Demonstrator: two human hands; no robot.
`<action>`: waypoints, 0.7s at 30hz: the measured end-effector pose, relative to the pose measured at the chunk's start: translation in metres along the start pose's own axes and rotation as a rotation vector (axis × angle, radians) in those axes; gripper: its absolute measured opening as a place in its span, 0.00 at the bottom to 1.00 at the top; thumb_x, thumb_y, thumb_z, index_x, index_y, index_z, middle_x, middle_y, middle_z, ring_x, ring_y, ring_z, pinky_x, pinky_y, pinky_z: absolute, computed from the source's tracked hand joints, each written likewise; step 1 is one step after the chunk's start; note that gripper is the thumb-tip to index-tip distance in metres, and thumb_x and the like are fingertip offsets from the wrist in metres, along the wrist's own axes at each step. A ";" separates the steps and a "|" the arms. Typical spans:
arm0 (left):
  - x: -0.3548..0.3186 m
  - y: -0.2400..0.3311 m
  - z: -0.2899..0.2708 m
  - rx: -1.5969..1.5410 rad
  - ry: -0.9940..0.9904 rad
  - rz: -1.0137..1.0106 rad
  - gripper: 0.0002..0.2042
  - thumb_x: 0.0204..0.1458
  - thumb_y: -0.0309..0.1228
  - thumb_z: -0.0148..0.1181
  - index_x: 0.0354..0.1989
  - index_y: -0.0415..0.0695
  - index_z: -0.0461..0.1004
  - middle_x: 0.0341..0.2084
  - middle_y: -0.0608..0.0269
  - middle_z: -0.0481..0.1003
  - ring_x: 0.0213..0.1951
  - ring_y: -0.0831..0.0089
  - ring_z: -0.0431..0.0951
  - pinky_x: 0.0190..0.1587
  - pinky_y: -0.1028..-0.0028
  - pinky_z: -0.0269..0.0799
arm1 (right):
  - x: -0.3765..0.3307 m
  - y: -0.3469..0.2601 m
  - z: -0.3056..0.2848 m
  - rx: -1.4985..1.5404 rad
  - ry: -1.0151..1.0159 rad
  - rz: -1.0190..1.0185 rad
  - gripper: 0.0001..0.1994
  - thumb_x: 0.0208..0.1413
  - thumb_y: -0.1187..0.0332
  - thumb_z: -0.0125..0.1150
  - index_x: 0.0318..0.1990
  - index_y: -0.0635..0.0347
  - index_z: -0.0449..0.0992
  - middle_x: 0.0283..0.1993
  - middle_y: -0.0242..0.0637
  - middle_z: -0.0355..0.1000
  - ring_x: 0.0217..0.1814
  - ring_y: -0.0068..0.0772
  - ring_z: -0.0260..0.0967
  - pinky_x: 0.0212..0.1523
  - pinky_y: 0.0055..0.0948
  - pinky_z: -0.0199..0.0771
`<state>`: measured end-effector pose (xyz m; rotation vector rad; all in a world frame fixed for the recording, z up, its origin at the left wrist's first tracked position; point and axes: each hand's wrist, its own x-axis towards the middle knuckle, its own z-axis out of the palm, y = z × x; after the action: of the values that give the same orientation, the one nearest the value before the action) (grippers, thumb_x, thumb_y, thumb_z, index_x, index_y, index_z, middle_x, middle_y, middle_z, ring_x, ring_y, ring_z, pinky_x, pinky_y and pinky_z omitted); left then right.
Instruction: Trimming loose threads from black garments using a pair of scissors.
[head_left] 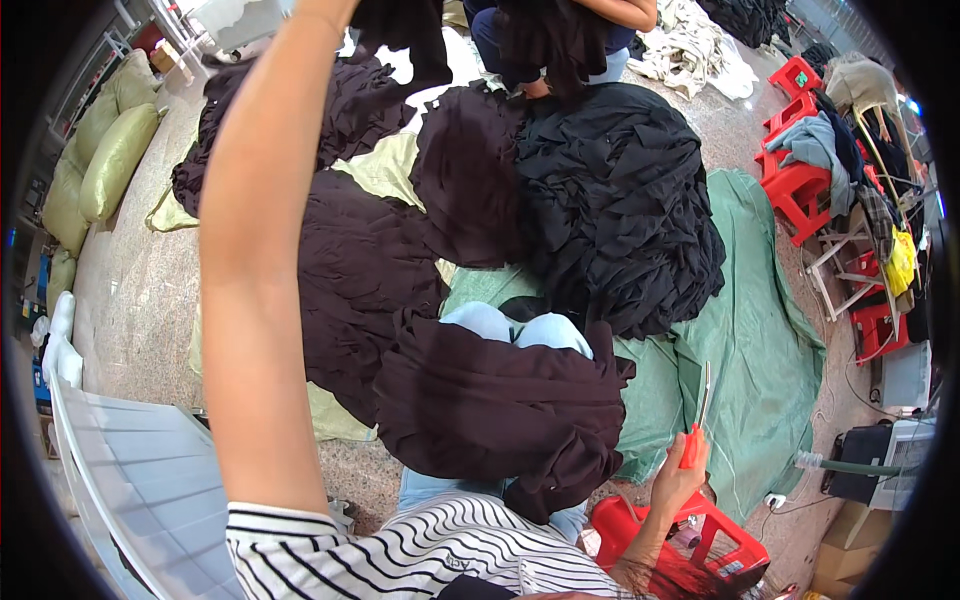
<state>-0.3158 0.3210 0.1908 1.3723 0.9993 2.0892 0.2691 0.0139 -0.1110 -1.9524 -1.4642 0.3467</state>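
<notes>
My left arm (262, 250) reaches far up across the view, and its hand lies beyond the top edge. Close by that edge hangs a dark cloth (405, 40); whether my hand holds it is out of sight. Low on the right, my right hand (680, 482) is closed around red-handled scissors (691, 447), their metal blades pointing up. Over my lap lies a dark maroon garment (500, 400), with light blue trouser knees (552, 331) showing behind it.
Maroon cloth heaps (365, 260) and a large black cloth pile (620, 200) lie ahead on green sheeting (745, 270). Another person's arm (620, 12) is at the top. Red stools (800, 195) stand right; a grey-white panelled container (140, 470) stands left, below stuffed sacks (120, 165).
</notes>
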 end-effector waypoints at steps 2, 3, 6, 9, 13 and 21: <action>-0.035 -0.073 -0.025 0.380 -0.017 0.111 0.07 0.54 0.16 0.53 0.36 0.43 0.71 0.26 0.67 0.72 0.28 0.78 0.73 0.28 0.78 0.71 | 0.001 -0.006 0.003 0.037 -0.047 0.031 0.17 0.65 0.65 0.59 0.56 0.67 0.73 0.34 0.35 0.72 0.32 0.25 0.71 0.36 0.27 0.73; -0.048 -0.093 -0.044 0.381 -0.136 -0.086 0.06 0.55 0.17 0.53 0.36 0.42 0.71 0.26 0.67 0.72 0.28 0.78 0.73 0.27 0.79 0.72 | 0.004 -0.005 0.007 0.058 -0.069 0.039 0.17 0.64 0.66 0.60 0.56 0.66 0.73 0.34 0.34 0.73 0.33 0.24 0.71 0.36 0.27 0.73; -0.177 -0.103 -0.006 0.690 -0.519 -0.420 0.06 0.59 0.30 0.57 0.41 0.43 0.76 0.26 0.70 0.75 0.26 0.80 0.76 0.27 0.79 0.69 | 0.004 -0.014 -0.001 0.029 -0.135 0.087 0.17 0.63 0.67 0.62 0.55 0.67 0.73 0.35 0.33 0.73 0.35 0.23 0.71 0.39 0.26 0.73; -0.307 -0.101 0.017 0.595 -0.909 -0.441 0.07 0.60 0.31 0.61 0.35 0.39 0.76 0.27 0.72 0.74 0.32 0.83 0.73 0.37 0.79 0.70 | -0.005 -0.021 -0.003 0.046 -0.140 0.105 0.18 0.58 0.66 0.67 0.53 0.65 0.74 0.34 0.36 0.72 0.35 0.29 0.69 0.39 0.29 0.72; -0.433 -0.031 0.048 0.571 -0.810 -0.200 0.05 0.51 0.26 0.66 0.31 0.40 0.77 0.30 0.59 0.78 0.35 0.57 0.77 0.39 0.67 0.73 | -0.029 -0.019 0.000 -0.064 -0.116 -0.207 0.34 0.42 0.57 0.80 0.56 0.60 0.72 0.43 0.41 0.67 0.44 0.41 0.67 0.45 0.36 0.72; -0.497 0.026 0.094 0.691 -1.016 0.172 0.25 0.34 0.24 0.66 0.48 0.50 0.79 0.53 0.65 0.73 0.57 0.58 0.69 0.60 0.57 0.61 | -0.116 -0.045 -0.013 0.141 -0.208 -0.527 0.55 0.27 0.36 0.75 0.63 0.64 0.65 0.52 0.48 0.61 0.53 0.50 0.60 0.52 0.43 0.72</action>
<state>-0.0277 -0.0114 -0.0593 2.5132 1.1411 0.8129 0.2034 -0.0913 -0.0927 -1.3830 -1.9601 0.4054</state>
